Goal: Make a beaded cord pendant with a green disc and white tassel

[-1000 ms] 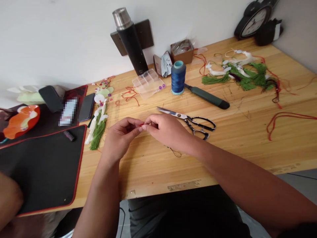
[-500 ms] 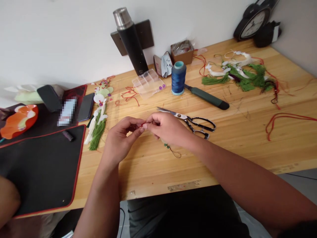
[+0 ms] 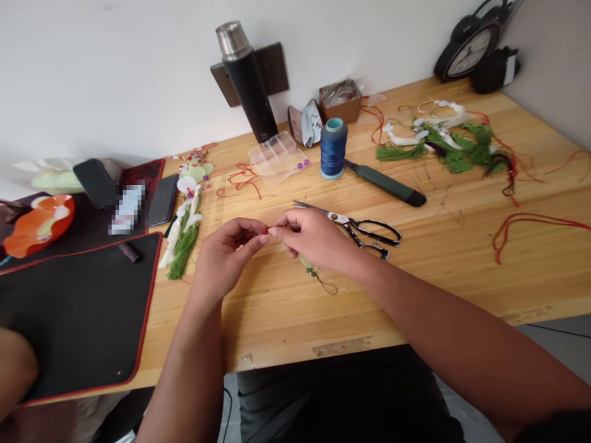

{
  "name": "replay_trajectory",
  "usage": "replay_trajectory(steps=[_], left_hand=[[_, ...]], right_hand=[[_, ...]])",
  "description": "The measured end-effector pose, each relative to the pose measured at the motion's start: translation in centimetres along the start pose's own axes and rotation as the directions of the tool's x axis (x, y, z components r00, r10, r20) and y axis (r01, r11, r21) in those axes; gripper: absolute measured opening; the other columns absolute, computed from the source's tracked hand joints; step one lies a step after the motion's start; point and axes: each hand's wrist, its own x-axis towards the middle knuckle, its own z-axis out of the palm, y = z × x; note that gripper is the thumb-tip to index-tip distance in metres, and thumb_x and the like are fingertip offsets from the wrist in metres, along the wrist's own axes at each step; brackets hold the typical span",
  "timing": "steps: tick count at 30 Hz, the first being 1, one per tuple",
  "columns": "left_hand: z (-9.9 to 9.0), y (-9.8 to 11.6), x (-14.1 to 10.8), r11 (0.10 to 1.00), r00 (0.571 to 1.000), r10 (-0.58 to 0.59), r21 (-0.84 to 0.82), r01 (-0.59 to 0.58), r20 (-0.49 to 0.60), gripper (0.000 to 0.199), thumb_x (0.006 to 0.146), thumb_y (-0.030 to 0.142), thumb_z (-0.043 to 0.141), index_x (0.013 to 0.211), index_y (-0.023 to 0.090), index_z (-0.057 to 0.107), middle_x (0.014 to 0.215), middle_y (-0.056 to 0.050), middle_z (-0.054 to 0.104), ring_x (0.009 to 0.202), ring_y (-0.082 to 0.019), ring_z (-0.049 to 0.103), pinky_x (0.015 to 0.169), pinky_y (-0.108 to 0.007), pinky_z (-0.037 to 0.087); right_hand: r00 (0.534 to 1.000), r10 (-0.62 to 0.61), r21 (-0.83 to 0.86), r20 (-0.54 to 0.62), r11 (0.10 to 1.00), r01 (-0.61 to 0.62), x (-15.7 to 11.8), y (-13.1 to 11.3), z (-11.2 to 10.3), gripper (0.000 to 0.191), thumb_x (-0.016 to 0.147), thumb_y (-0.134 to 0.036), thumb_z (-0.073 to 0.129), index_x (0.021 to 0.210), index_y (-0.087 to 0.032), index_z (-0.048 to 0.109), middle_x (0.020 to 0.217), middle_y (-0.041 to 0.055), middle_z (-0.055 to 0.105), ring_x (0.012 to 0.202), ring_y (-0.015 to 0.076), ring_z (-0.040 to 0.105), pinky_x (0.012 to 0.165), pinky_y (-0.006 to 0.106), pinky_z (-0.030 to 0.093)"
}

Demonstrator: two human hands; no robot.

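Fingertip to fingertip over the wooden table, my left hand (image 3: 229,250) and my right hand (image 3: 310,237) both pinch a small piece of red cord (image 3: 267,229). Most of the cord is covered by the fingers. Below my right hand lies a small pendant with green beads (image 3: 312,271) and a thin loop, partly hidden by that hand. Black-handled scissors (image 3: 340,218) rest just behind my right hand, their blades pointing left. To the left of my left hand lie green and white tassels (image 3: 185,246).
A blue thread spool (image 3: 333,149), clear bead box (image 3: 278,157) and dark green-handled tool (image 3: 385,183) stand or lie behind my hands. A black thermos (image 3: 249,86) leans near the wall. More tassels (image 3: 455,144) lie right; a black mat (image 3: 83,320) is left.
Both hands keep their pinch at nearly the same spot, with only a slight finger shift. The view has tilted a little, and slightly more of the pendant shows.
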Motion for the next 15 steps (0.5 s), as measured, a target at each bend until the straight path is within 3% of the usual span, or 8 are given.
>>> replay_trajectory(steps=[15], left_hand=[[-0.24,-0.38,-0.12,0.989,0.998,0.034,0.147,-0.026,-0.053,0.028,0.09,0.049,0.09,0.092,0.022,0.082,0.082,-0.004,0.076,0.075,-0.018,0.065,0.072,-0.031,0.048]], right_hand=[[0.999,0.055,-0.014,-0.005,0.998,-0.055,-0.35,-0.59,0.24,0.015,0.105,-0.033,0.07,0.097,-0.02,0.073,0.065,-0.0047,0.065,0.057,0.0123,0.059,0.056,0.027,0.042]])
